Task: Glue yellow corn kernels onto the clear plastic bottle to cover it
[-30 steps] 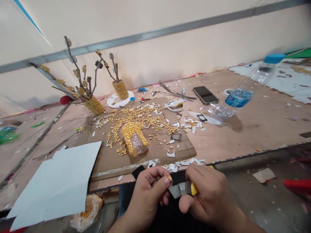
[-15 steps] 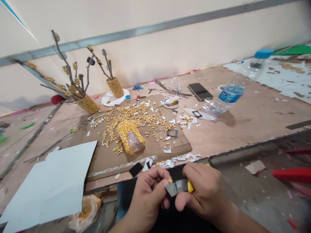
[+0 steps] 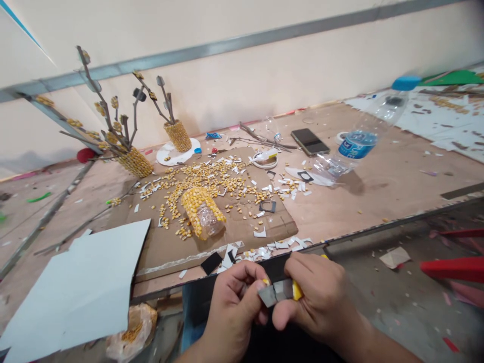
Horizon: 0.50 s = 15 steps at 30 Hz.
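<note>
My right hand (image 3: 317, 292) is wrapped round a yellow utility knife (image 3: 282, 291), its grey blade pointing left. Between the thumb and forefinger of my left hand (image 3: 238, 302) is a corn kernel (image 3: 265, 282), mostly hidden by the fingers. The blade tip meets the left thumb and the kernel. Both hands are just below the table's front edge. Beyond them, a clear plastic cylinder (image 3: 209, 222) partly covered in corn kernels lies on its side on a cardboard sheet (image 3: 272, 222). Loose kernels (image 3: 204, 176) are scattered around it.
Two kernel-covered pots (image 3: 177, 136) with twigs stand at the back left. A phone (image 3: 310, 142) and a tilted water bottle (image 3: 357, 146) are to the right. White board (image 3: 83, 282) overhangs the front left edge, above a bag of kernels (image 3: 132, 330). Paper scraps (image 3: 282, 247) litter the edge.
The view has shifted very slightly. Both hands, the knife and the kernel keep almost the same position.
</note>
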{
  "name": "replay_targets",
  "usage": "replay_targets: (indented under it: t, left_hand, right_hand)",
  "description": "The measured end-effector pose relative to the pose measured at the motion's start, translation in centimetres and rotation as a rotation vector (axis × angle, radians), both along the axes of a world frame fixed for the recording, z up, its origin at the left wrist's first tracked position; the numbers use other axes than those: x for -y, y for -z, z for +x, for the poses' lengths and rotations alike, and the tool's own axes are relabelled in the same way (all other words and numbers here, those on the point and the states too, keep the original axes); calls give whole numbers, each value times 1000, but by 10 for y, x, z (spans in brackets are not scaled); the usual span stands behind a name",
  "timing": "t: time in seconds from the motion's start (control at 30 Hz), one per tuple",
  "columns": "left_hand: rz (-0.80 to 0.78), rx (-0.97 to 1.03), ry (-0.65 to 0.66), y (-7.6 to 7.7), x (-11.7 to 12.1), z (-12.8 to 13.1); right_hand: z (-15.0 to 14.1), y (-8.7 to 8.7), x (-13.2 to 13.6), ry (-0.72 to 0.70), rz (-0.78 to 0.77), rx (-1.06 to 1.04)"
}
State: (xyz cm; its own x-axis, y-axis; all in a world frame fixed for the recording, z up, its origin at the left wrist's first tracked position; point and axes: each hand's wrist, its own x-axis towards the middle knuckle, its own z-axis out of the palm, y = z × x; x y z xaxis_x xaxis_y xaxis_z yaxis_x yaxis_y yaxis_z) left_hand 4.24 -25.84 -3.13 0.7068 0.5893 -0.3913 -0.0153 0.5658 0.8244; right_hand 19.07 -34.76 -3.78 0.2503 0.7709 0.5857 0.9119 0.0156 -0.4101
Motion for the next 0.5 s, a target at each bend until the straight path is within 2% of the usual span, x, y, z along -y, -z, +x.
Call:
replay_targets:
  t: [0.23, 0.4, 0.5]
  left_hand:
    - [69, 88, 30, 2, 2, -5]
    - [50, 199, 77, 7, 1, -6]
    - [29, 201, 62, 15, -3, -3]
  right_hand:
    - [-1, 1, 0, 6, 15, -4]
    - [13, 4, 0, 183, -45, -61]
    - [20, 2, 0, 93, -53, -186]
